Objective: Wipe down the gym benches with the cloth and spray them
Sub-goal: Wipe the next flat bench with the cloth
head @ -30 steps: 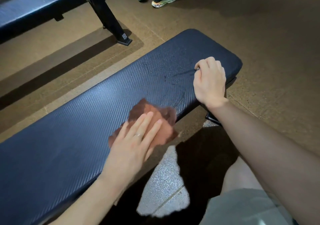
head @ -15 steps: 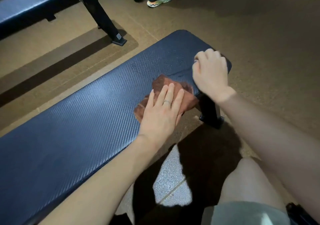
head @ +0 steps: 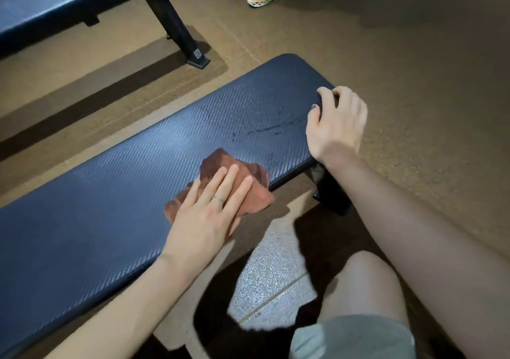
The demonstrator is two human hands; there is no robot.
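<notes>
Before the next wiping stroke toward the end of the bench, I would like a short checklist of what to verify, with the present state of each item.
1. Cloth flat under the left hand: ok, straight fingers press it.
2. Cloth fully on the bench: not ok, one corner hangs over the near edge.
3. Wet streaks ahead of the cloth: not ok, unwiped.
4. Right hand out of the path: not ok, its curled fingers rest on the bench end.
5. Spray bottle within reach: cannot tell, not in view.
6. Second bench wiped: cannot tell.

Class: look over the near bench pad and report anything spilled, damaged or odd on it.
Dark wet streaks and droplets mark the bench pad beyond the brown cloth, near the right hand. They look like unwiped spray; no damage shows.
</notes>
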